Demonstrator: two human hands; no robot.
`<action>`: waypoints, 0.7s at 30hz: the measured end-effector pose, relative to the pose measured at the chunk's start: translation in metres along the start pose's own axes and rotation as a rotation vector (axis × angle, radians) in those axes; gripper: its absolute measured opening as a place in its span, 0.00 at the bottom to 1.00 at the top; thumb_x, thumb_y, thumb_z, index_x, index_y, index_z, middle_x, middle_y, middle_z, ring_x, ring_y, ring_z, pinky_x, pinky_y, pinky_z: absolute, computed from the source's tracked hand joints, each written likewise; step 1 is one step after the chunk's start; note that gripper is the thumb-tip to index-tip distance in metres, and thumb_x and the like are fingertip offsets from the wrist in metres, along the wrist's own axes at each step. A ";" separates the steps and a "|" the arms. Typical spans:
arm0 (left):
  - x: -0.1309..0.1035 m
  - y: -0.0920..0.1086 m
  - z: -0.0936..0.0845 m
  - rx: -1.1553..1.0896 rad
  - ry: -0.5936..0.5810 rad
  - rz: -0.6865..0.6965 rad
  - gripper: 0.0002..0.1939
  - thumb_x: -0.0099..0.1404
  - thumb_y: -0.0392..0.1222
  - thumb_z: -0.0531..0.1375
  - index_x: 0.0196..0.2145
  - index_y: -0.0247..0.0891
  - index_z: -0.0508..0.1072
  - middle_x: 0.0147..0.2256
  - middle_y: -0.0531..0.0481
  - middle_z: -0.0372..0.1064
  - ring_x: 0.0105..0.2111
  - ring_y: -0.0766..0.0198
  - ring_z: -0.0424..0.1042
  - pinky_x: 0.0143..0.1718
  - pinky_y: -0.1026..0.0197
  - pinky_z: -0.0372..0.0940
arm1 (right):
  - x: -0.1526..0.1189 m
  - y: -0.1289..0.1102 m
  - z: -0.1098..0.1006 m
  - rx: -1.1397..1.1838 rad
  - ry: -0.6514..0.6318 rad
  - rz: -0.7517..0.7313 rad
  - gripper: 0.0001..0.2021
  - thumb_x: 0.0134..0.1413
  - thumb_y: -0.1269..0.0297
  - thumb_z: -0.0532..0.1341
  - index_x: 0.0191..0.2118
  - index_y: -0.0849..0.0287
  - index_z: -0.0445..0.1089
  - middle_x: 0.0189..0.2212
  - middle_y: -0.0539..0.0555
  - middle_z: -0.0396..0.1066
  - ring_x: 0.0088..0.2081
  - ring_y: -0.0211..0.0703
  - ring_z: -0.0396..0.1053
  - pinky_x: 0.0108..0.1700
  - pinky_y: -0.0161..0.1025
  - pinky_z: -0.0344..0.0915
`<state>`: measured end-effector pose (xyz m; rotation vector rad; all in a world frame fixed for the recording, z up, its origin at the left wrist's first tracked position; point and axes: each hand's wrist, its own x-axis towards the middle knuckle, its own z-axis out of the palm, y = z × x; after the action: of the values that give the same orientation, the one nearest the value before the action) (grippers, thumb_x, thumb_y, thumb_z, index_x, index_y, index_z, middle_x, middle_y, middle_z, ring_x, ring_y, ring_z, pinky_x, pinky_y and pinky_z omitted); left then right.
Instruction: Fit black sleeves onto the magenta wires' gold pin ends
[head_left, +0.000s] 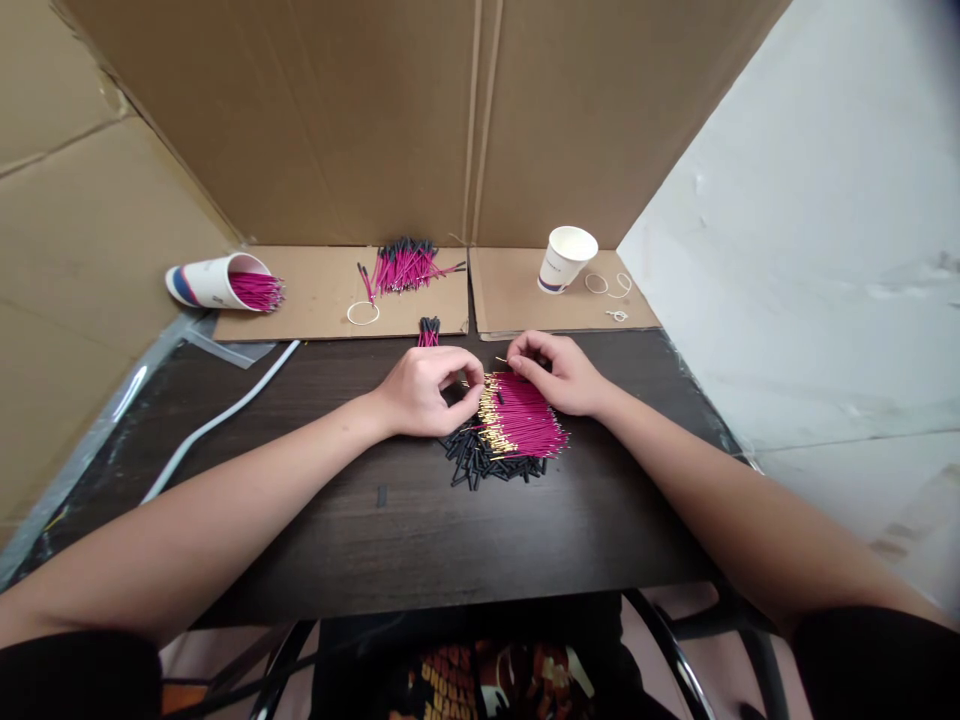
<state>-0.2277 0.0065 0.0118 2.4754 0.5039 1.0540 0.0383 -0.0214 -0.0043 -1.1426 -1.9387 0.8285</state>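
Observation:
A dense bundle of magenta wires [526,415] with gold pin ends on the left lies between my hands. It rests on a pile of short black tubes [480,460]. My left hand [435,392] is closed in a thumb-and-finger pinch at the gold ends; what it pinches is too small to make out. My right hand [559,375] is closed at the bundle's upper edge, pinching a wire whose gold tip [501,359] pokes out to the left. Just beyond my left hand lies a small group of wires with black ends [428,332].
On the cardboard strip [315,325] lie a heap of black-capped magenta wires [409,268] and a rubber band [363,314]. A tipped paper cup [214,283] holds more wires. Upright stands another paper cup [568,260], near rubber bands [618,286]. A pale cable [217,420] crosses the left side.

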 end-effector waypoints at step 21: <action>0.000 -0.011 0.009 0.063 0.100 -0.046 0.10 0.76 0.38 0.63 0.45 0.34 0.86 0.31 0.47 0.79 0.25 0.67 0.68 0.28 0.62 0.67 | -0.002 -0.005 0.007 0.049 0.073 -0.031 0.11 0.74 0.56 0.62 0.40 0.56 0.72 0.31 0.50 0.71 0.31 0.40 0.64 0.35 0.41 0.61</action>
<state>-0.2229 0.0135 0.0004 2.4617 0.6303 1.1655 0.0306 -0.0263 -0.0045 -1.0958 -1.8626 0.8024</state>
